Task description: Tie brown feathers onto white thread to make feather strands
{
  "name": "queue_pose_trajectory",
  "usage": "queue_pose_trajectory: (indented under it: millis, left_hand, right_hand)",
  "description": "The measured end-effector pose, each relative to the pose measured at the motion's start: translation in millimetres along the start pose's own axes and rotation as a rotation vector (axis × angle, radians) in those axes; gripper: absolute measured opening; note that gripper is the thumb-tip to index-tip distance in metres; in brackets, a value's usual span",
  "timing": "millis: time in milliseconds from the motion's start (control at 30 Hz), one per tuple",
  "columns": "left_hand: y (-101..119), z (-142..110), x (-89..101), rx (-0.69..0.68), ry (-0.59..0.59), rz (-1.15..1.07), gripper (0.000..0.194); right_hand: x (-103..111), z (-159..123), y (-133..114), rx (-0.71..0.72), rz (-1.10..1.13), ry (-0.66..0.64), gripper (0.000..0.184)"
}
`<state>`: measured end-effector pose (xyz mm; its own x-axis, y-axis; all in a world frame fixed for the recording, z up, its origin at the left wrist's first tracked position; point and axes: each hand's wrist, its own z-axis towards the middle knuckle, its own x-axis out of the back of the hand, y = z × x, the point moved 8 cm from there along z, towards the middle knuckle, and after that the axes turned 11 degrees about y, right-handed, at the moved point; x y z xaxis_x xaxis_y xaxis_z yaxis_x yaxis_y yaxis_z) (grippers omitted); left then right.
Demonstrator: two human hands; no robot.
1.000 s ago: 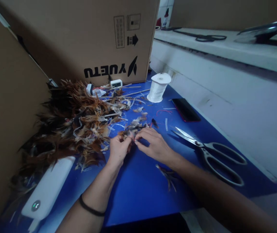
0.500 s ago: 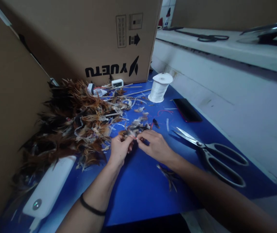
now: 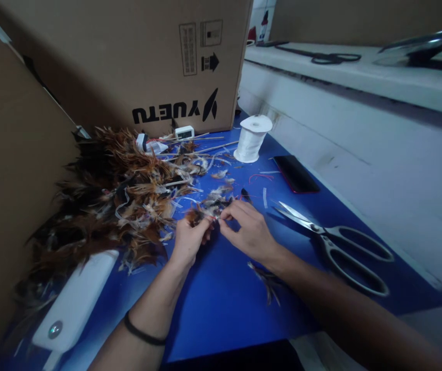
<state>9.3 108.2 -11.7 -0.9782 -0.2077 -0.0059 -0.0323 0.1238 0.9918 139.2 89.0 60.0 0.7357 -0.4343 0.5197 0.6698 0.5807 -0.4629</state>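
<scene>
My left hand is closed in a pinch on a small bundle of feathers, brown and grey-white, whose tips stick out past the thumb. Right beside it, my right hand pinches at the bundle's end, where a bit of red thread shows between the two hands. The fingertips hide most of the thread. More loose grey and white feathers lie just beyond the fingers on the blue tabletop. A small dark feather tuft rests under my right wrist.
A large feather pile covers the left side, by a white device. Large scissors, a phone and a white ribbon spool stand or lie right. Cardboard boxes wall off the back and left.
The view has shifted slightly, so everything sits a little further left. Both hands stay at the feather bundle, with only a slight shift of the fingers.
</scene>
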Motion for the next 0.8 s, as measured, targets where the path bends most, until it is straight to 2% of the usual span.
queue_pose_trajectory:
  millis: [133, 467, 800]
  left_hand:
    - [1.2, -1.9, -0.7, -0.037, 0.015, 0.011, 0.024]
    - [12.8, -6.1, 3.7, -0.244, 0.078, 0.228, 0.032]
    - [21.0, -14.5, 2.0, -0.312, 0.107, 0.197, 0.025]
  right_hand:
    - [-4.4, -2.2, -5.4, 0.046, -0.039, -0.020, 0.009]
    - [-4.9, -4.3, 3.0, -0.090, -0.065, 0.022, 0.008]
    - [-5.9, -1.8, 7.3, -0.132, -0.062, 0.005, 0.010]
